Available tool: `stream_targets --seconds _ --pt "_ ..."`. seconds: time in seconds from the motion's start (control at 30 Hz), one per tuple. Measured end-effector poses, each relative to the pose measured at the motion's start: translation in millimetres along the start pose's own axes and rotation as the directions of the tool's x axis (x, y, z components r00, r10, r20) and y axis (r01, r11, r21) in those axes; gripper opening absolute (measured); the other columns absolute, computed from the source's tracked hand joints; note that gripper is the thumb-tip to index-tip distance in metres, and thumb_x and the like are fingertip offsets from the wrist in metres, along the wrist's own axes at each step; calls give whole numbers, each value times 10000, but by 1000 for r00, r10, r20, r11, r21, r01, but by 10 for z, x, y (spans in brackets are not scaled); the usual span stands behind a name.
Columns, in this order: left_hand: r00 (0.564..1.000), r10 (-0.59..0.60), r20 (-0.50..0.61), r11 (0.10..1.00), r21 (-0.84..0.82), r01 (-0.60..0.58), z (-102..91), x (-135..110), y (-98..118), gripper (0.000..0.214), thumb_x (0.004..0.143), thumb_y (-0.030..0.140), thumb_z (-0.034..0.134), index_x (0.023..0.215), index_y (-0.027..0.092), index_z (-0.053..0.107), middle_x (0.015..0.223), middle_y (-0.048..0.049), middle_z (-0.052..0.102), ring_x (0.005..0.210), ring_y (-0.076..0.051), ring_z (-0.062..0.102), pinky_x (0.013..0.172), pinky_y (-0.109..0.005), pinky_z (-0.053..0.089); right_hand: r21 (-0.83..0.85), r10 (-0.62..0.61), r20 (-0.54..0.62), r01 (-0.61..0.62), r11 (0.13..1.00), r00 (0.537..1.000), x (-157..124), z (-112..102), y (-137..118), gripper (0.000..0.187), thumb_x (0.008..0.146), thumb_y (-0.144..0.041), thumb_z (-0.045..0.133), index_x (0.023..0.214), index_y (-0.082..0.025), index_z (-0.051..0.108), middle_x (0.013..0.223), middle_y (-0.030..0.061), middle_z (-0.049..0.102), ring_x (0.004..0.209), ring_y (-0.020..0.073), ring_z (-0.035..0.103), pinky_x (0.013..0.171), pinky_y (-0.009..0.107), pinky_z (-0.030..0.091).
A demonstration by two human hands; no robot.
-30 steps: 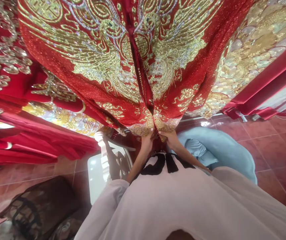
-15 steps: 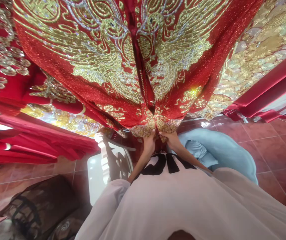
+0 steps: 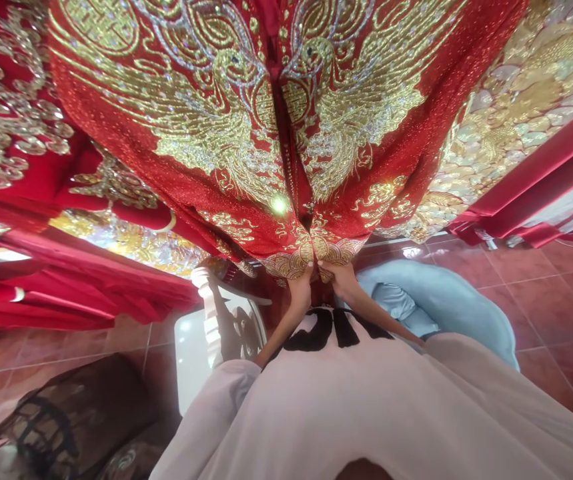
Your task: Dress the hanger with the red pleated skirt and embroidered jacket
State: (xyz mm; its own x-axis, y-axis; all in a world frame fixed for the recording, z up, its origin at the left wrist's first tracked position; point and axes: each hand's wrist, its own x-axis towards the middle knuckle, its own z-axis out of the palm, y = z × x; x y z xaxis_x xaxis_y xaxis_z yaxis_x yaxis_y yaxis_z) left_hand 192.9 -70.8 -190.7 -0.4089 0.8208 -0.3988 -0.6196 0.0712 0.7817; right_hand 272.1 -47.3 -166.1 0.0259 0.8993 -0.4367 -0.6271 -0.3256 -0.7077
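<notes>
A red glittery embroidered jacket [image 3: 346, 167] fills the upper middle, with gold and silver phoenixes mirrored on either side of its parted front. The two front edges come together at the gold wave-patterned hem. My left hand [image 3: 300, 285] grips the left hem corner, thumb lying on top. Close beside it, my right hand [image 3: 340, 279] holds the right hem corner in the same way. The fingers of both hands are hidden beneath the cloth. Above the hem a dark narrow gap shows between the front panels, with what looks like a zip edge along it.
Gold-sequinned garments [image 3: 511, 127] hang at right, and a red one with silver beading [image 3: 11, 107] at left. A white plastic chair [image 3: 191, 353] stands at lower left, a light blue tub [image 3: 466, 300] at right. A dark bag-like bundle [image 3: 96, 407] lies on the tiled floor [image 3: 556, 287].
The jacket's upper part and the garments at left appear shifted slightly right and down in view. Both hands keep their hold on the hem corners, nearly in place.
</notes>
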Motion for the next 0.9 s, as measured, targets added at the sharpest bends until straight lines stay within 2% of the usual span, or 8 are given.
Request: stream_targets --seconds 0.1,0.23,0.33,0.43,0.5,0.57,0.73,0.9 --pt "988 151 28 987 48 -152 -26 57 -72 526 670 346 786 1136 201 588 1214 -68 613 1194 -209 536 1086 -389 357 13 -9 -35 10 1000 999 25 68 27 485 385 -138 816 843 -143 657 762 11 693 681 154 623 733 310 530" --pt "991 122 63 988 87 -127 -55 83 -137 474 677 393 768 1080 195 617 1128 -74 650 1137 -204 570 1054 -383 382 -20 0 -73 -1 1000 997 71 47 45 468 409 -112 802 842 -150 628 801 0 689 730 137 624 758 266 528" --pt "994 85 67 987 133 -94 -85 60 -164 422 670 427 754 971 154 640 952 -77 686 927 -199 642 935 -375 464 -101 195 -120 -207 973 973 61 -73 30 343 552 -174 769 844 -177 590 781 -30 669 721 100 617 739 222 529" --pt "995 75 64 984 154 -84 -118 51 -175 364 673 439 739 845 134 639 794 -56 677 752 -174 640 838 -350 492 -216 474 -102 -484 848 875 -33 -208 -9 208 731 -329 670 765 -150 570 676 22 637 624 137 617 620 291 542" --pt "995 78 63 982 165 -88 -138 64 -176 324 672 423 741 773 134 634 741 -46 665 714 -165 629 828 -343 486 -329 568 -66 -556 764 820 -110 -252 -39 264 771 -373 632 735 -116 584 638 66 624 541 146 593 511 286 510" --pt "994 88 61 980 174 -98 -153 88 -178 292 670 394 748 755 139 634 750 -44 664 742 -165 629 854 -339 472 -432 548 -43 -510 744 835 -149 -240 -67 263 768 -367 642 760 -107 602 631 57 618 465 102 535 433 220 441" --pt "986 166 12 970 176 -166 -179 145 -212 345 664 337 758 934 160 635 970 -57 666 957 -179 615 955 -328 421 -579 226 -6 -188 793 974 -19 -75 -104 247 707 -348 681 660 -134 567 511 -36 516 384 38 386 368 162 279" --pt "986 166 24 974 152 -168 -212 164 -246 493 635 361 777 1050 150 616 1089 -99 649 1043 -204 598 990 -361 412 -690 93 51 -32 723 994 74 14 -83 213 669 -254 646 535 -142 524 413 -47 454 362 45 358 388 183 233"
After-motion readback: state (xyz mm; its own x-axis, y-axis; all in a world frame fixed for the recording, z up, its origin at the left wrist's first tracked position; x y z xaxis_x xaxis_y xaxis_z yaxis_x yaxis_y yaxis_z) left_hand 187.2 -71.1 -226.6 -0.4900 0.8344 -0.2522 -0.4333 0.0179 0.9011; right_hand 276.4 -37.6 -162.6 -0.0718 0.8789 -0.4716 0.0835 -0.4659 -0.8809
